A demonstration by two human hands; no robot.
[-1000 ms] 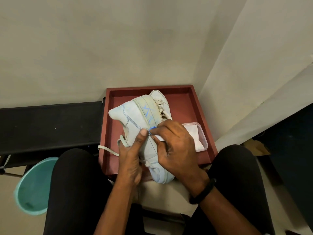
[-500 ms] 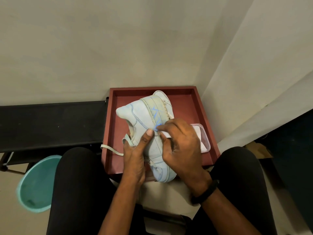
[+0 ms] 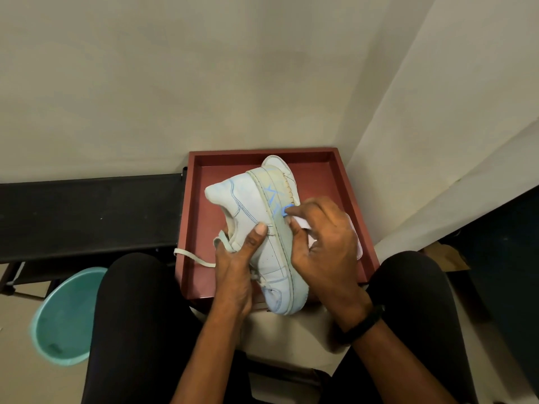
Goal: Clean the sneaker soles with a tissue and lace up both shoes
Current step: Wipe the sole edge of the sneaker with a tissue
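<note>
A white sneaker [image 3: 250, 211] with blue stitching lies on its side over a dark red tray [image 3: 320, 167], its sole edge turned up. My left hand [image 3: 233, 263] grips its upper, thumb pressed near the sole rim. My right hand [image 3: 323, 246] pinches a white tissue [image 3: 303, 221] against the sole side, by the blue marking. A loose lace [image 3: 192, 258] trails off the tray's left edge. A second white sneaker [image 3: 275, 163] shows behind the first, mostly hidden.
A clear plastic container [image 3: 357, 243] sits in the tray under my right hand. A black bench [image 3: 87, 211] runs along the left, a teal basin [image 3: 64, 316] on the floor below it. My knees flank the tray; walls close in behind and right.
My right hand has slid the tissue further up the sole edge toward the heel. My left hand keeps its grip on the sneaker.
</note>
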